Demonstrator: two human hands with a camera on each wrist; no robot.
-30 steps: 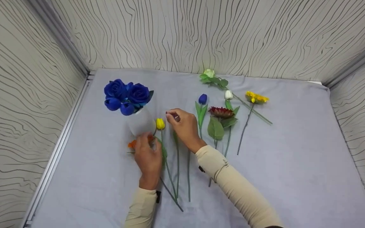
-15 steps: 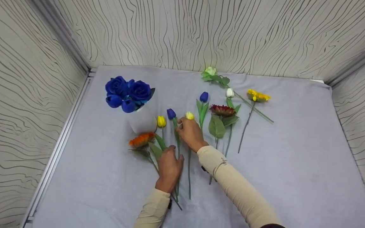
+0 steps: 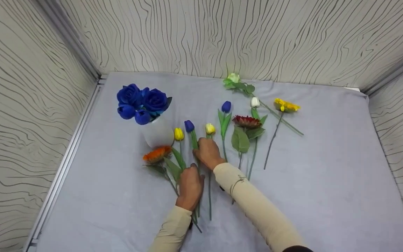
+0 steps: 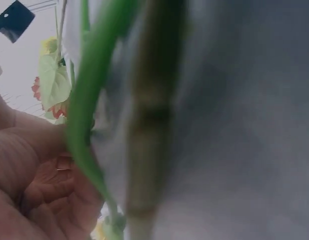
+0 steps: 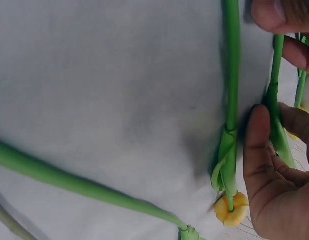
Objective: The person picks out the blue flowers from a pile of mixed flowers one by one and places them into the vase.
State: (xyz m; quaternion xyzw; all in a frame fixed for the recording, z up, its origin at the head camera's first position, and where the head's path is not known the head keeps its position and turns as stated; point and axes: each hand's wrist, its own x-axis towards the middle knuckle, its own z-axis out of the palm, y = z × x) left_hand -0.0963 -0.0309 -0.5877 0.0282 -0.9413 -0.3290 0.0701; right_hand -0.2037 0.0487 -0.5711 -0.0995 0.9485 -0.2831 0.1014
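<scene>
On the grey cloth lies a blue tulip (image 3: pixel 189 126) with a green stem. My right hand (image 3: pixel 209 153) pinches that stem below the flower head, the thumb and fingers on either side of it in the right wrist view. Lower down, my left hand (image 3: pixel 190 187) has its thumb and a finger around the same stem (image 5: pixel 278 50). A yellow tulip (image 3: pixel 179 134) and an orange daisy-like flower (image 3: pixel 157 154) lie left of it, their lower stems partly hidden by the left hand. A pale yellow tulip (image 3: pixel 210 128) lies just beyond the right hand.
A white vase (image 3: pixel 158 133) holding blue roses (image 3: pixel 142 101) stands at the left. To the right lie another blue tulip (image 3: pixel 226 106), a dark red flower (image 3: pixel 247 121), a white tulip (image 3: pixel 255 102), a yellow flower (image 3: pixel 286 105) and a whitish rose (image 3: pixel 233 77). Patterned walls enclose the table.
My left hand has moved right and nearer, from the orange flower by the vase to the blue tulip's stem. The right hand has slid down from the tulip heads, uncovering them.
</scene>
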